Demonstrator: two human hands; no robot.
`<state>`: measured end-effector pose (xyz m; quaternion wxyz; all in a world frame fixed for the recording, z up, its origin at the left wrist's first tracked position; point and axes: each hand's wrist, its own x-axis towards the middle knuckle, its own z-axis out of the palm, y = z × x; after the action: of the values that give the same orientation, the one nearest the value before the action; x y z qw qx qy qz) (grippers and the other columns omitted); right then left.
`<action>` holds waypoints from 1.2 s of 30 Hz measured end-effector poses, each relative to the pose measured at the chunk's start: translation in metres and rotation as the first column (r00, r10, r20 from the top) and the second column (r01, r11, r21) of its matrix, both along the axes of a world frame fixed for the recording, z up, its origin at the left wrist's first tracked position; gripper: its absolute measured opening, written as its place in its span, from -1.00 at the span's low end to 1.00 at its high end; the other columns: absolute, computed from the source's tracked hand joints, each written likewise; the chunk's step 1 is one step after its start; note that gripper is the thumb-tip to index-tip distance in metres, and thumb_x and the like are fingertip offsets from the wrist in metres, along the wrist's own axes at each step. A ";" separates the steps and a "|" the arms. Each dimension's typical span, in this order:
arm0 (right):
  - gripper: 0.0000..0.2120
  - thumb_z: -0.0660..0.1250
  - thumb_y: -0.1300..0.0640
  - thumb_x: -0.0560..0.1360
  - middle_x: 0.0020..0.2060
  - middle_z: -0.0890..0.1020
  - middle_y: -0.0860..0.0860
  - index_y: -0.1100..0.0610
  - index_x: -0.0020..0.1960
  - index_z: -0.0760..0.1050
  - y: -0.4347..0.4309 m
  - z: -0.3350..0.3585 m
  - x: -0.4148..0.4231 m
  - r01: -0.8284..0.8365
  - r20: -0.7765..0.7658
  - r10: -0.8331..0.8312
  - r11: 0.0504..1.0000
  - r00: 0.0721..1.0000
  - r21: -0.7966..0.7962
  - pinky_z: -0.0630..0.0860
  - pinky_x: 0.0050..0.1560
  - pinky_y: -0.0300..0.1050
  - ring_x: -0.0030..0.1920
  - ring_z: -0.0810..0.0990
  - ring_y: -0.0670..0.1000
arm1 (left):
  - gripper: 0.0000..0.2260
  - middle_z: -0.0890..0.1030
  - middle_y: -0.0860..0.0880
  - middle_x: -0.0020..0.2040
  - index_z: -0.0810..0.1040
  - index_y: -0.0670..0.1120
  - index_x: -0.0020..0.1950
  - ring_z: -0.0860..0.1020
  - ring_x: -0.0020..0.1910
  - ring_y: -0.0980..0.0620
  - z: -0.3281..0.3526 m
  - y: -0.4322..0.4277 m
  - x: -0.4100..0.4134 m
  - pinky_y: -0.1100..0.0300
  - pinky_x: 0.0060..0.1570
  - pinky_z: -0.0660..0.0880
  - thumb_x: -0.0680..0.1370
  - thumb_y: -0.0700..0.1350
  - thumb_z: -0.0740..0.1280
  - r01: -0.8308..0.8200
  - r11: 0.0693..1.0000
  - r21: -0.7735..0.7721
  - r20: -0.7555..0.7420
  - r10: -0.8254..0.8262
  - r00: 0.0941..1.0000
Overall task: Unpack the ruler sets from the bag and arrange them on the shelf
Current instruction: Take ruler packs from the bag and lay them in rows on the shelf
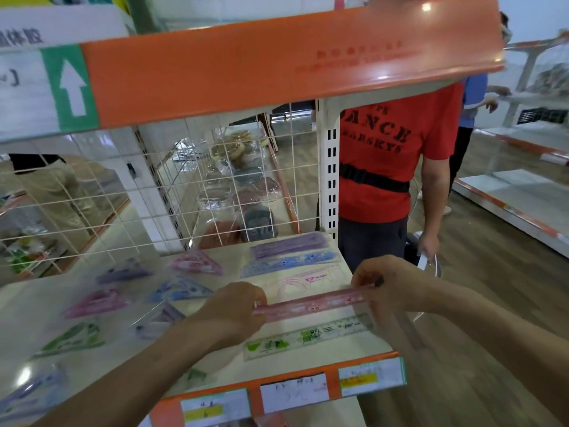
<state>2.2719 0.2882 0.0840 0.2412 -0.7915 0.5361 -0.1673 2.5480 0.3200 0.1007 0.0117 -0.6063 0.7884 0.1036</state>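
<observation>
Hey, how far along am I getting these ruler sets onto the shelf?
Done: set squares lie on the shelf at left; a purple ruler, blue ruler and green ruler at right. In hand: the left hand and right hand grip a pink ruler by its ends over the shelf. Left: setting it down; the bag is out of view, so the remainder is unknown.

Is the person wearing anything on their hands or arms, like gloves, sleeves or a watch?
No. The left hand and right hand are bare, with no gloves or rings that I can make out. The left forearm and right forearm are uncovered too: no sleeve, watch or bracelet shows. The picture is blurred, so small details may escape.
</observation>
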 end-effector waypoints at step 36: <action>-0.91 0.47 0.11 0.43 -0.37 0.54 -0.27 0.07 -0.07 0.67 0.007 -0.005 -0.001 0.044 0.043 -0.038 0.988 0.998 -0.150 0.36 -0.30 -0.49 -0.29 0.51 -0.34 | -0.91 0.57 0.06 -0.05 0.58 0.02 -0.02 0.53 -0.09 0.08 0.000 -0.002 0.000 0.23 -0.07 0.46 0.54 -0.03 0.32 -0.058 0.998 -0.028 -0.129 0.054 0.990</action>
<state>2.2711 0.2947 0.0793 0.1877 -0.7928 0.5331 -0.2281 2.5482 0.3183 0.1012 -0.0515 -0.6204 0.7717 0.1301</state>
